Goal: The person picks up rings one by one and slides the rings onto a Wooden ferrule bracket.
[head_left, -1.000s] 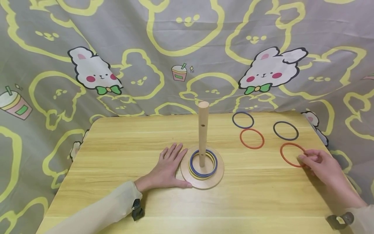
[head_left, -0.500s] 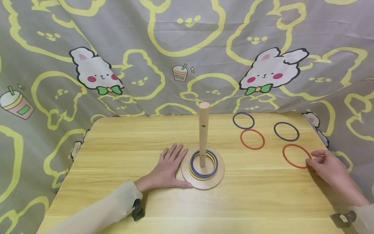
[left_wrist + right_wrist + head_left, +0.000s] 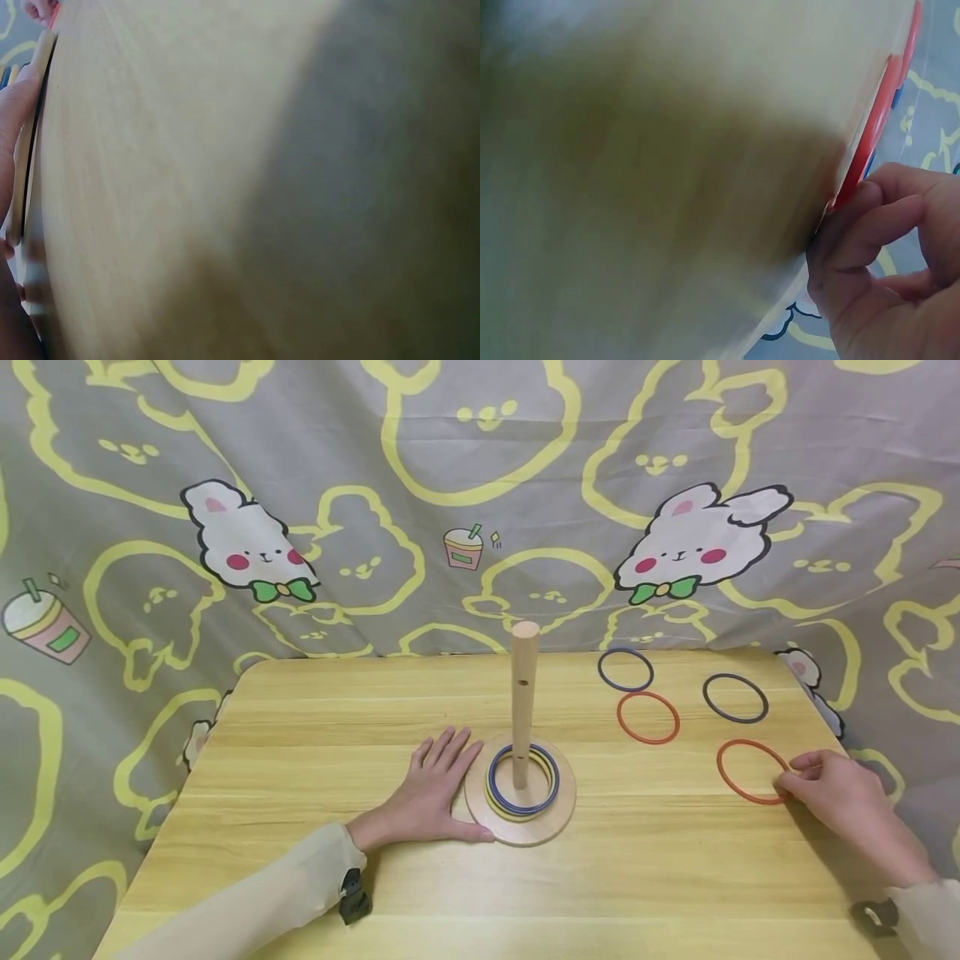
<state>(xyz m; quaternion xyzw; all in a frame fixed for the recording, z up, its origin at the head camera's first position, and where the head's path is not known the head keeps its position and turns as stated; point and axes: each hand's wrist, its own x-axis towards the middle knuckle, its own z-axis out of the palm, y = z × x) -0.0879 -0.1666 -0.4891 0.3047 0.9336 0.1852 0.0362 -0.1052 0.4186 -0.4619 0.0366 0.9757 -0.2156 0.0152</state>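
At the right of the head view, my right hand (image 3: 851, 802) pinches the right edge of a thin red ring (image 3: 718, 763) lying at the tabletop. The right wrist view shows thumb and fingers on that red ring (image 3: 867, 142) close to the wood. My left hand (image 3: 427, 797) lies with spread, straight fingers and thumb against the left side of a round wooden base (image 3: 525, 833). From this base rises an upright wooden peg (image 3: 523, 710). Round its foot lie a blue ring (image 3: 558, 783) and yellow rings, partly overlapped. In the left wrist view, the left thumb (image 3: 16, 105) touches the base's edge.
Beyond the right hand lie a second red ring (image 3: 618, 717), a blue ring (image 3: 600, 675) and a dark blue ring (image 3: 735, 721). The wooden table (image 3: 337, 702) ends at a patterned grey curtain (image 3: 420, 602) behind and at both sides.
The right hand has slid the red ring slightly right, then back left and nearer to me. My left hand, the peg and the other rings stay in place.
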